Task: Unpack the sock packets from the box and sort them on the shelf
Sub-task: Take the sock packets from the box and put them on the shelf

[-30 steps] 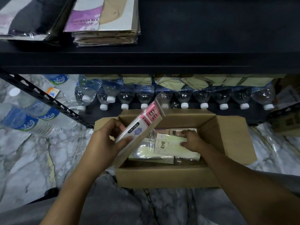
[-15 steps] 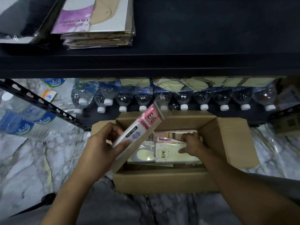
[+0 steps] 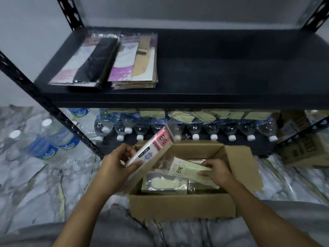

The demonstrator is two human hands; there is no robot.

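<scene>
An open cardboard box (image 3: 179, 206) stands on the floor in front of me with sock packets inside. My left hand (image 3: 116, 166) grips a stack of pink-labelled ENE packets (image 3: 154, 146), tilted up over the box's left edge. My right hand (image 3: 216, 171) pinches a pale green ENE packet (image 3: 188, 171), lifted at a slant above the box. Another packet (image 3: 164, 183) lies flat in the box. On the black shelf (image 3: 222, 75) lie a black-sock packet (image 3: 92, 63) and a stack of beige-sock packets (image 3: 137, 63).
Water bottles (image 3: 195, 130) lie in a row on the lower shelf behind the box, with tan packets on top. More bottles (image 3: 48, 145) lie on the marble floor at left. A black shelf post (image 3: 53, 111) slants down left. Another carton (image 3: 306, 150) sits at right.
The view has tilted up, showing the top of the shelf. My right hand has raised the green packet out of the box contents. My left hand keeps its stack.
</scene>
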